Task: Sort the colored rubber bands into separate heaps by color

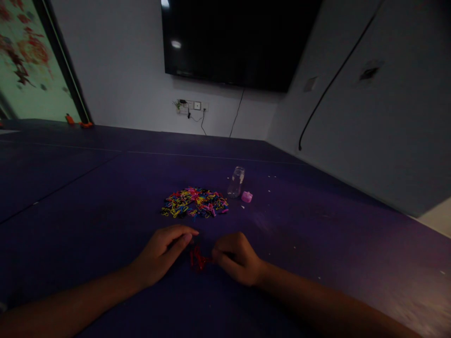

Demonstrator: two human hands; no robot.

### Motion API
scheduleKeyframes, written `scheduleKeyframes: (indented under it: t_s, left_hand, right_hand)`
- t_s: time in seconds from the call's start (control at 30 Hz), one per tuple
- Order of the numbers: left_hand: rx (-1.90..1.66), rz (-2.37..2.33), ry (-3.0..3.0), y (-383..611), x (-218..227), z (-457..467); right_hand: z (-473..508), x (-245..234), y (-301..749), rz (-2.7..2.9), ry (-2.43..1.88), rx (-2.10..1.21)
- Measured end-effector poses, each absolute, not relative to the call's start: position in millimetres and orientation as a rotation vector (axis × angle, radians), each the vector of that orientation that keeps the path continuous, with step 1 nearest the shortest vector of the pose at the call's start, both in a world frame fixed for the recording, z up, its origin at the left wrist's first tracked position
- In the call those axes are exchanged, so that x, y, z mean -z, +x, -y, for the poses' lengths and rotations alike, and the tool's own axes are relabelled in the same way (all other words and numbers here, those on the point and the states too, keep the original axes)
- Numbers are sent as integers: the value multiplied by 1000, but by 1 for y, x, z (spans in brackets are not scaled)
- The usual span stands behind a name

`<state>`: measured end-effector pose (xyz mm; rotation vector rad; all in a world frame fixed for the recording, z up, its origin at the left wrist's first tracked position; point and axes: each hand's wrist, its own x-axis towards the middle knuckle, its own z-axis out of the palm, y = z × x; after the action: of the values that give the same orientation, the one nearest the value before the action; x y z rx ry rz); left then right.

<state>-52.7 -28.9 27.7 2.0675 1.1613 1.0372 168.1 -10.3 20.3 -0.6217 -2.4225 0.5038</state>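
A small heap of red rubber bands (198,259) lies on the purple surface between my hands. My left hand (164,251) is at the heap's upper left, thumb and forefinger brought together; whatever is between the tips is too dark to make out. On the right, my right hand (237,258) is closed in a pinch, with a red strand of the heap reaching its fingertips. Beyond both hands spreads a larger pile of mixed rubber bands (193,203) in yellow, blue, pink, red and black.
A clear bottle (236,183) stands uncapped right of the mixed pile, with a pink cap (246,196) beside it. White scraps dot the purple surface (299,206). A wall with sockets (192,105) and a large dark screen (232,42) rises behind.
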Motion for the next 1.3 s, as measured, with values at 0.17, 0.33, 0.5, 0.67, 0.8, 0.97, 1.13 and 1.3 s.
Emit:
scheduleKeyframes:
  t_s: [0.17,0.33,0.5,0.67,0.8,0.97,1.13,1.3]
  left_hand:
    - [-962,-1094,1989,-52,-26,28]
    - [-959,-1033,1946,-52,-28,31]
    - [-986,-1029,1934,-53,-26,30]
    - [-933,-960,1830,-52,-26,30]
    - [-919,-915,1855,-52,-30,33]
    - [-960,-980,1972,-53,-31,33]
    - [-1068,-1095,1957,-53,-27,29]
    - [-1127,-1278,2136,-50,-27,15]
  right_hand:
    - [10,-23,166,2384,-640,-567]
    - [11,-21,165,2374,-594,-591]
    - [13,-27,162,2335,-653,-655]
    - [13,-31,160,2432,-654,-688]
    - [12,-28,161,2460,-656,-646]
    - [8,-22,161,2308,-755,-566]
    - [-2,-17,160,2114,-880,-462]
    - [-22,-17,156,2077,-1084,-286]
